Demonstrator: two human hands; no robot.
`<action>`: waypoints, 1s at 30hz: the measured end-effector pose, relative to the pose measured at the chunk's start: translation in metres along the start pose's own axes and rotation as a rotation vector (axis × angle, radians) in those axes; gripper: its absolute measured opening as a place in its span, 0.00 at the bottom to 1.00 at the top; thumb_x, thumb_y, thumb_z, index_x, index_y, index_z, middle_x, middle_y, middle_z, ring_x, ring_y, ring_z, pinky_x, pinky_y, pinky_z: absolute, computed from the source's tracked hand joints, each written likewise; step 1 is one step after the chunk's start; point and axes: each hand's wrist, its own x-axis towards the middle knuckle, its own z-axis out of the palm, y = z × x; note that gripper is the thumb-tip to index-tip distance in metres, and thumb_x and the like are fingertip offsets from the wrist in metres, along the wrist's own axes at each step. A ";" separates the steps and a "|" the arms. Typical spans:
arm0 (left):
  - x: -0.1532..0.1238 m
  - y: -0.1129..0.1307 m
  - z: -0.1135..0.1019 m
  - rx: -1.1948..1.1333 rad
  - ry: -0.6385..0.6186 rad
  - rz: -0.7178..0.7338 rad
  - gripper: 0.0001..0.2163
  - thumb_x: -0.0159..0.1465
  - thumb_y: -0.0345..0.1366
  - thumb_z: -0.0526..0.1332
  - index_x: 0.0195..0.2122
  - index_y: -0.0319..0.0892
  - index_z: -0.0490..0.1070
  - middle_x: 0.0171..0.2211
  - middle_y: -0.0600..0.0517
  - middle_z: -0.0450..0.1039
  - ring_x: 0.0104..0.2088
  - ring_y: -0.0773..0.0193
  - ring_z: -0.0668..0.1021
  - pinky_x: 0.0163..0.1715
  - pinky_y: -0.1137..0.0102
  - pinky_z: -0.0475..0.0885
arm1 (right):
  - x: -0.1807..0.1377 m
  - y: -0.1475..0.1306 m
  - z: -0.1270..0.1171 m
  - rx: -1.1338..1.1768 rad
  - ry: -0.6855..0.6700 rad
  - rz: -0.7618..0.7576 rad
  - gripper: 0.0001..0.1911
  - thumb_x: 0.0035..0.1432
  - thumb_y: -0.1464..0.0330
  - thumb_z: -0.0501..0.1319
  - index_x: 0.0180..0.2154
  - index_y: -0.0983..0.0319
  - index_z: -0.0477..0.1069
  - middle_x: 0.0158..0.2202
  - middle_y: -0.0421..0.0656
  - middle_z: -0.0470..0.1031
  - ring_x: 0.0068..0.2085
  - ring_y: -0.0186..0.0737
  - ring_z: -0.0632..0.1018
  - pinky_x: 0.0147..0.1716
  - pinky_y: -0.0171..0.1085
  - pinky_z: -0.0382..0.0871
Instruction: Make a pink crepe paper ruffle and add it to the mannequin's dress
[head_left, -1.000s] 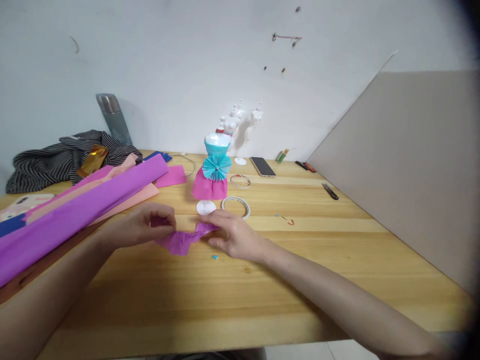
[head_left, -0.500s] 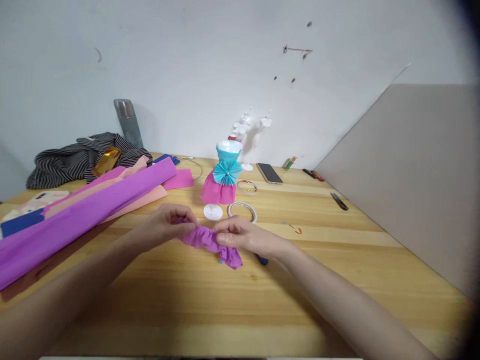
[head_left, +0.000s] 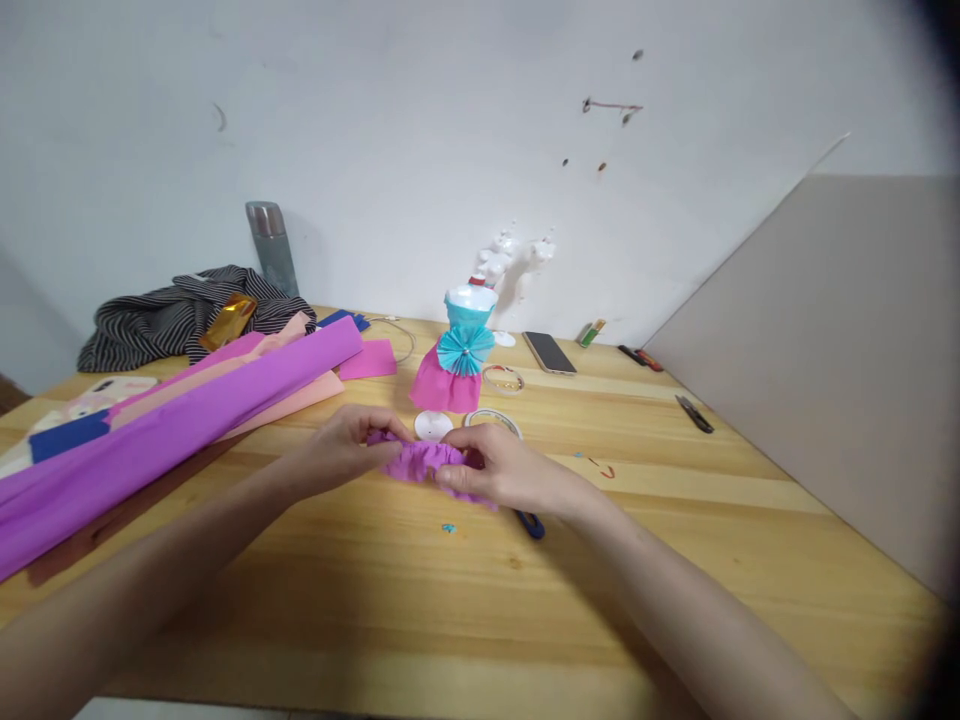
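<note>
A gathered strip of purple crepe paper (head_left: 414,461) is stretched between both hands above the wooden table (head_left: 420,620). My left hand (head_left: 358,448) pinches its left end. Farther along, my right hand (head_left: 491,466) grips the strip between thumb and fingers, hiding part of its right end. Just beyond the hands stands a small dress form (head_left: 471,297) with a turquoise top, a turquoise pleated fan (head_left: 465,350) and a pink skirt (head_left: 446,385). A white disc (head_left: 433,426) and a roll of tape (head_left: 495,418) lie between it and my hands. Blue-handled scissors, it seems, show partly (head_left: 532,524) below my right hand.
Long purple crepe paper (head_left: 202,420) and other coloured sheets lie on the left. Behind them are a striped cloth (head_left: 150,315) and a flask (head_left: 271,247). To the right are a phone (head_left: 549,353), a cutter (head_left: 694,413) and small scraps (head_left: 448,528).
My right hand has turned inward and covers more of the strip, whose hanging right end has risen. My left hand keeps its pinch. The view has shifted slightly left.
</note>
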 end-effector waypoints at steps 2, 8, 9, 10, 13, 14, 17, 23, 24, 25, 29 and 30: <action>0.001 0.000 0.000 0.011 -0.026 0.006 0.08 0.57 0.37 0.63 0.31 0.37 0.77 0.28 0.52 0.77 0.28 0.68 0.73 0.29 0.75 0.66 | 0.002 -0.001 0.002 0.065 -0.013 0.007 0.17 0.57 0.58 0.59 0.22 0.62 0.62 0.19 0.34 0.58 0.22 0.29 0.60 0.21 0.32 0.51; 0.000 -0.014 -0.003 0.168 0.060 -0.007 0.09 0.57 0.35 0.59 0.29 0.37 0.77 0.25 0.53 0.74 0.26 0.69 0.70 0.26 0.75 0.62 | 0.018 0.010 0.019 0.358 -0.045 0.017 0.10 0.49 0.64 0.64 0.24 0.63 0.66 0.20 0.34 0.62 0.21 0.28 0.63 0.20 0.30 0.55; 0.000 -0.015 -0.003 0.180 0.071 -0.010 0.09 0.57 0.35 0.59 0.29 0.37 0.77 0.24 0.53 0.74 0.26 0.69 0.69 0.26 0.75 0.62 | 0.021 0.012 0.021 0.418 -0.048 0.026 0.09 0.47 0.66 0.65 0.25 0.63 0.67 0.21 0.35 0.64 0.22 0.28 0.65 0.21 0.30 0.57; 0.000 -0.016 -0.003 0.192 0.079 -0.011 0.09 0.57 0.35 0.59 0.29 0.37 0.77 0.24 0.53 0.74 0.26 0.69 0.69 0.26 0.74 0.62 | 0.023 0.014 0.023 0.470 -0.047 0.042 0.08 0.45 0.67 0.65 0.26 0.64 0.68 0.21 0.35 0.66 0.22 0.29 0.66 0.21 0.30 0.59; 0.001 -0.013 -0.004 0.233 0.093 -0.012 0.10 0.56 0.35 0.58 0.29 0.37 0.78 0.24 0.53 0.74 0.26 0.68 0.70 0.27 0.74 0.63 | 0.026 0.015 0.026 0.551 -0.026 0.068 0.09 0.41 0.69 0.66 0.26 0.64 0.68 0.21 0.35 0.67 0.22 0.29 0.67 0.22 0.30 0.60; 0.002 -0.011 -0.004 0.245 0.094 -0.011 0.10 0.56 0.35 0.58 0.29 0.37 0.78 0.24 0.53 0.74 0.27 0.68 0.71 0.27 0.74 0.63 | 0.026 0.014 0.026 0.563 -0.015 0.064 0.09 0.41 0.68 0.67 0.25 0.64 0.68 0.20 0.35 0.67 0.22 0.29 0.66 0.22 0.30 0.60; 0.006 -0.007 -0.004 0.234 0.070 -0.019 0.10 0.56 0.36 0.58 0.30 0.37 0.77 0.26 0.52 0.75 0.28 0.67 0.72 0.28 0.74 0.65 | 0.025 0.009 0.025 0.614 0.053 0.077 0.15 0.46 0.59 0.67 0.22 0.64 0.68 0.19 0.36 0.66 0.22 0.29 0.66 0.21 0.30 0.58; 0.013 -0.010 -0.007 0.276 0.056 -0.012 0.10 0.57 0.37 0.58 0.29 0.37 0.77 0.23 0.54 0.74 0.25 0.69 0.71 0.25 0.75 0.62 | 0.027 0.009 0.028 0.777 0.170 0.143 0.23 0.46 0.50 0.65 0.20 0.63 0.66 0.18 0.36 0.64 0.19 0.28 0.63 0.19 0.31 0.53; 0.015 -0.012 -0.008 0.298 0.059 -0.007 0.10 0.57 0.36 0.58 0.29 0.37 0.77 0.23 0.54 0.74 0.25 0.69 0.70 0.25 0.75 0.62 | 0.028 0.010 0.029 0.738 0.159 0.139 0.22 0.45 0.53 0.67 0.20 0.63 0.65 0.17 0.36 0.64 0.19 0.28 0.62 0.18 0.30 0.53; 0.016 -0.012 -0.008 0.319 0.062 -0.003 0.09 0.57 0.35 0.58 0.29 0.38 0.77 0.23 0.54 0.74 0.24 0.69 0.70 0.25 0.75 0.61 | 0.029 0.011 0.030 0.683 0.145 0.134 0.20 0.45 0.56 0.67 0.19 0.63 0.65 0.17 0.35 0.63 0.19 0.27 0.62 0.18 0.30 0.53; 0.018 -0.012 -0.005 0.441 0.125 0.062 0.09 0.56 0.32 0.57 0.25 0.39 0.76 0.21 0.54 0.73 0.24 0.68 0.70 0.25 0.74 0.60 | 0.030 0.012 0.033 0.516 0.129 0.110 0.15 0.49 0.63 0.64 0.18 0.63 0.64 0.16 0.34 0.61 0.18 0.26 0.60 0.18 0.30 0.51; 0.018 -0.011 -0.003 0.488 0.156 0.086 0.09 0.56 0.31 0.57 0.23 0.39 0.76 0.21 0.54 0.73 0.24 0.68 0.70 0.25 0.74 0.60 | 0.029 0.012 0.034 0.488 0.135 0.101 0.15 0.50 0.64 0.63 0.18 0.62 0.63 0.16 0.34 0.61 0.18 0.26 0.60 0.18 0.30 0.51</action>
